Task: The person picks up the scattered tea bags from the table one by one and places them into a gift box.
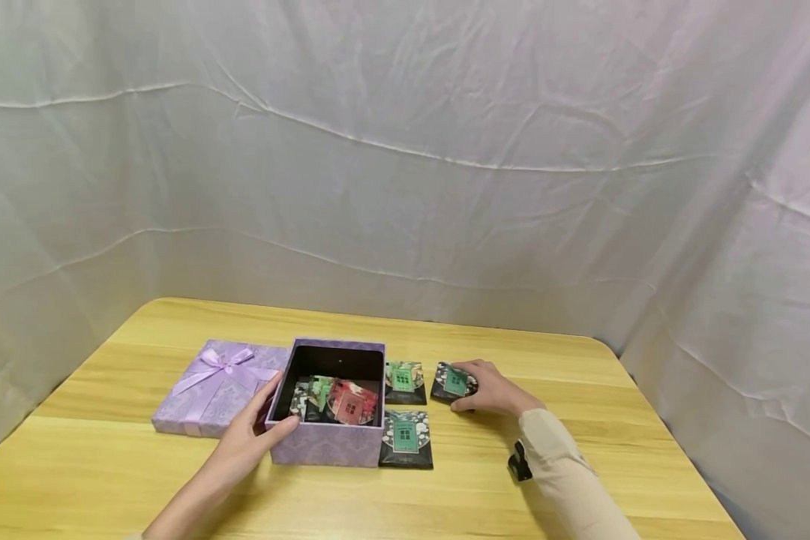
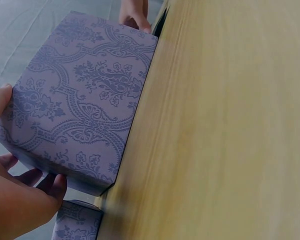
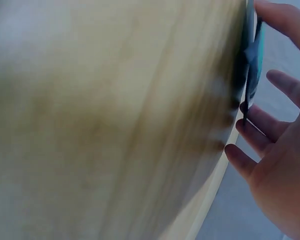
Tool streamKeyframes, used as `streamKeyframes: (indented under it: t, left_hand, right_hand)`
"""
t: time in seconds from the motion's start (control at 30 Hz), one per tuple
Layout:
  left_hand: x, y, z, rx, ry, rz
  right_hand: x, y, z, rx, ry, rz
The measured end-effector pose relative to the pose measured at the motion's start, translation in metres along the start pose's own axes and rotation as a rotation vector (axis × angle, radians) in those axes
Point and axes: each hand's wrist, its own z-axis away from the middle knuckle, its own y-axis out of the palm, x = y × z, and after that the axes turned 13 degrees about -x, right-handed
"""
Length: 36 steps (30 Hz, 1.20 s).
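A purple patterned gift box (image 1: 327,444) stands on the table with its top uncovered and a black interior. Inside lie several flat tea sachets, a red one (image 1: 352,403) uppermost. My left hand (image 1: 246,433) grips the box's near left corner, thumb at the front rim and fingers along the left wall; the left wrist view shows the hand (image 2: 20,200) there too. To the right, my right hand (image 1: 489,388) holds a dark sachet with a green label (image 1: 454,381) between thumb and fingers. In the right wrist view this sachet (image 3: 254,65) appears edge-on, tilted up from the table.
Left of the box lies its purple lid (image 1: 202,390) with a ribbon bow. Two more sachets lie right of the box, one farther back (image 1: 405,382) and one nearer (image 1: 406,440). A pale cloth (image 1: 405,150) hangs behind the wooden table (image 1: 472,502).
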Motion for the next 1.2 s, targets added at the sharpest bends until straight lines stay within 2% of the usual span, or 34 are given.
streamKeyframes:
  t: [0.43,0.63,0.83,1.07,1.2]
  left_hand:
    - [0.0,0.001,0.0,-0.004,-0.015,-0.009]
    - [-0.001,0.001,0.0,-0.003,-0.017,-0.003]
    - [-0.001,0.001,0.0,-0.003,-0.01,-0.002]
    - [0.0,0.001,0.0,-0.003,-0.007,-0.002]
    - [0.0,0.0,0.0,-0.004,-0.012,-0.003]
  right_hand:
    - [0.001,-0.002,0.01,-0.029,-0.036,0.003]
    - [0.008,-0.003,0.011,-0.051,-0.107,-0.032]
    - [0.02,-0.007,0.015,-0.071,-0.163,-0.06]
    - [0.038,-0.01,0.021,-0.054,-0.161,-0.11]
    - [0.047,-0.01,0.024,-0.043,-0.185,-0.116]
